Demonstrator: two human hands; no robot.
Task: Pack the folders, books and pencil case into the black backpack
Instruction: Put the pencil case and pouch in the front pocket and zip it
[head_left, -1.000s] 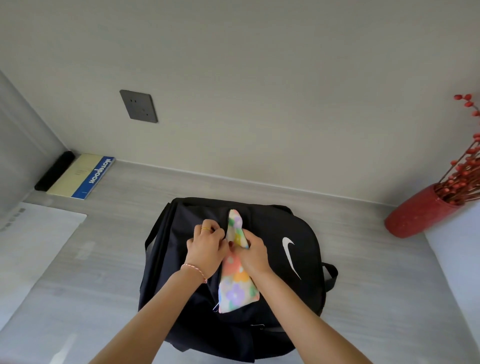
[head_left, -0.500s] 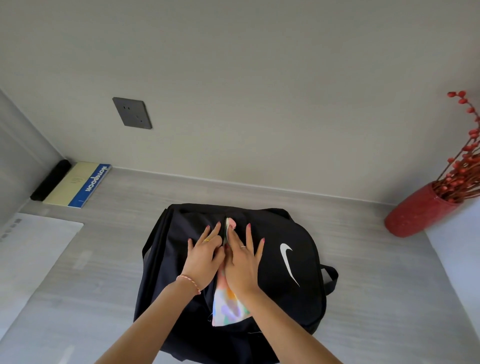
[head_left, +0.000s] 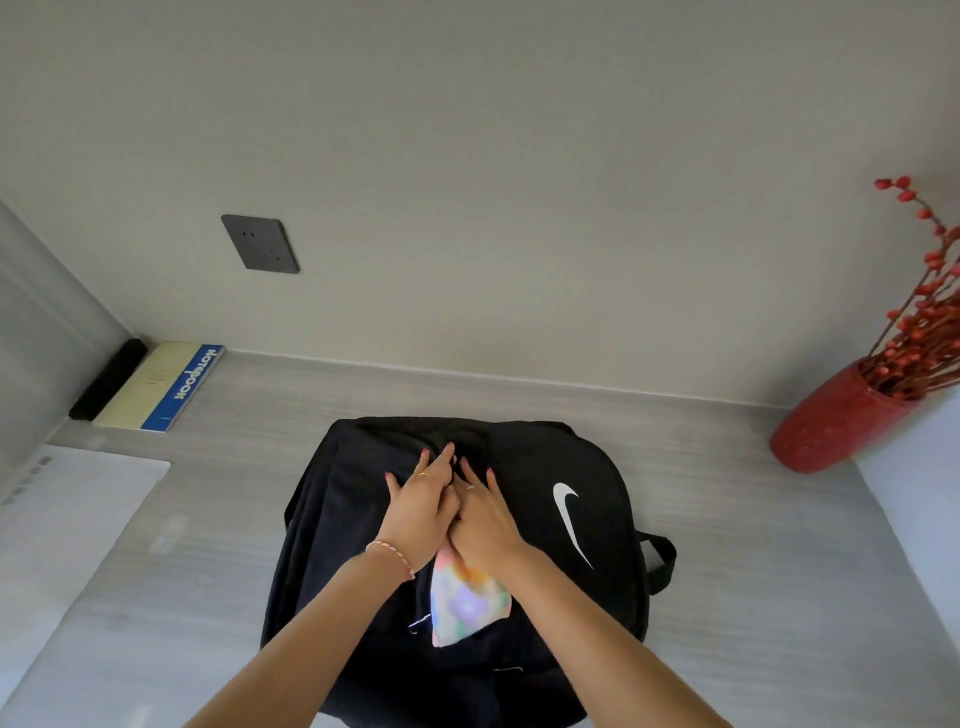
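Observation:
The black backpack (head_left: 576, 467) with a white swoosh lies flat on the grey table, in the middle of the view. A pastel floral pencil case (head_left: 467, 603) sticks partly out of a slit opening on its top; the far end is hidden inside and under my hands. My left hand (head_left: 418, 512) rests flat on the backpack fabric just left of the opening, fingers stretched out. My right hand (head_left: 485, 517) lies flat on the pencil case's upper part, fingers extended, touching my left hand.
A notebook (head_left: 166, 387) with a blue spine lies at the back left beside a black bar (head_left: 106, 379). A white sheet (head_left: 67, 525) covers the left side. A red vase (head_left: 836, 421) with red berry twigs stands at the back right by the wall.
The upright pencil case, pinched by both hands a second ago, has gone down into the backpack opening. Both hands have flattened out over it and the bag.

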